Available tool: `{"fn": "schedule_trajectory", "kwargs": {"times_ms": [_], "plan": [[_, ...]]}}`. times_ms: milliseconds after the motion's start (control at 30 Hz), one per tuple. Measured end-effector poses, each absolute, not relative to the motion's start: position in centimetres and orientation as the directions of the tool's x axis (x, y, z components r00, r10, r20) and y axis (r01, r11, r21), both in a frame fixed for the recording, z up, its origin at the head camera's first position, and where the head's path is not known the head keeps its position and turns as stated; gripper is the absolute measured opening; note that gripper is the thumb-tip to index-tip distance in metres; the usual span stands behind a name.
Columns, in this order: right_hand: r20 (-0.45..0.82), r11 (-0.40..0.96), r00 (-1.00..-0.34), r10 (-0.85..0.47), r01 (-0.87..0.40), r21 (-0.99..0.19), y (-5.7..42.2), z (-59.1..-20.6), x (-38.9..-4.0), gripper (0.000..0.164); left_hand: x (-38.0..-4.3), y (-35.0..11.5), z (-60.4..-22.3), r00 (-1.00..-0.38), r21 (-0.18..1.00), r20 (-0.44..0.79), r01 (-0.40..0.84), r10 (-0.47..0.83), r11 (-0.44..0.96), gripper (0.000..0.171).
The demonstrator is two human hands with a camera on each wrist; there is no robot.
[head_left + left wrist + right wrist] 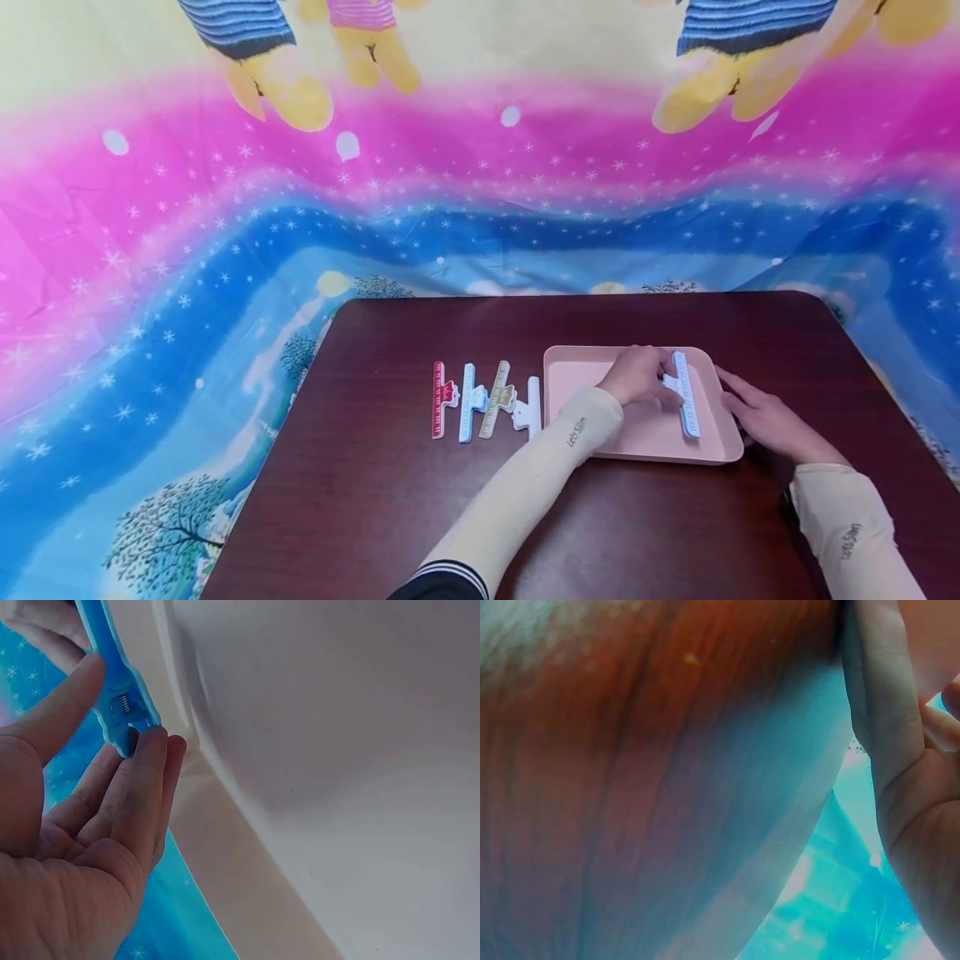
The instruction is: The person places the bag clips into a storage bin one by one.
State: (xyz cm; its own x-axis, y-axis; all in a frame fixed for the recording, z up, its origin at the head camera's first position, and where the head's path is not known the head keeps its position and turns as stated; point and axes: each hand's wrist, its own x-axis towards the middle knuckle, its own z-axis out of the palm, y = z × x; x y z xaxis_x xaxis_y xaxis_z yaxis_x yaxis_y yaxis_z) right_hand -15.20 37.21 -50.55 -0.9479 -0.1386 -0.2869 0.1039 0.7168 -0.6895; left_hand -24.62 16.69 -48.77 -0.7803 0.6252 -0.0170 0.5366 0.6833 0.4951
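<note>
Pinching the clip (685,396) by its handle, the left hand (636,377) has the long bar just to its right, over the tray (581,372), running near to far. The right hand (783,425), fingers extended along the tray's outer wall, lies farther off, beyond the bar.

This looks like a screened-off indoor spot; whether in a home, an office or a studio cannot be told. Beneath the left hand (637,375) and the right hand (776,425) spreads a dark reddish-brown table (637,533) with a smooth, slightly shiny top and rounded far corners. Beyond both hands, and out past each of them to the sides, a creased cloth (450,229) hangs like a curtain, printed with snowflakes (37,451), trees (180,518) and cartoon figures (294,83) on bands of pink and blue.
</note>
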Motion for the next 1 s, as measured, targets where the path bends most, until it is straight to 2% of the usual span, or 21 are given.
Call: {"fn": "schedule_trajectory", "kwargs": {"times_ms": [233, 500, 767, 1000], "plan": [[-0.281, 0.727, -0.949, -0.141, 0.094, -0.680, 37.1, -50.6, -15.4, 0.063, -24.3, 17.3, -49.4, -0.782, 0.483, -0.024, 0.537, 0.623, 0.692, 0.033], [-0.287, 0.726, -0.948, -0.139, 0.099, -0.680, 37.3, -50.7, -15.3, 0.063, -23.9, 18.3, -50.2, -0.782, 0.396, -0.032, 0.562, 0.623, 0.726, 0.034], [-0.299, 0.710, -0.944, -0.143, 0.113, -0.695, 37.3, -50.8, -15.1, 0.064, -23.5, 18.7, -50.8, -0.797, 0.406, -0.041, 0.538, 0.603, 0.738, 0.032], [-0.288, 0.713, -0.946, -0.147, 0.100, -0.694, 37.3, -50.6, -15.4, 0.063, -23.3, 18.5, -50.4, -0.770, 0.398, -0.054, 0.567, 0.636, 0.721, 0.035]]}}
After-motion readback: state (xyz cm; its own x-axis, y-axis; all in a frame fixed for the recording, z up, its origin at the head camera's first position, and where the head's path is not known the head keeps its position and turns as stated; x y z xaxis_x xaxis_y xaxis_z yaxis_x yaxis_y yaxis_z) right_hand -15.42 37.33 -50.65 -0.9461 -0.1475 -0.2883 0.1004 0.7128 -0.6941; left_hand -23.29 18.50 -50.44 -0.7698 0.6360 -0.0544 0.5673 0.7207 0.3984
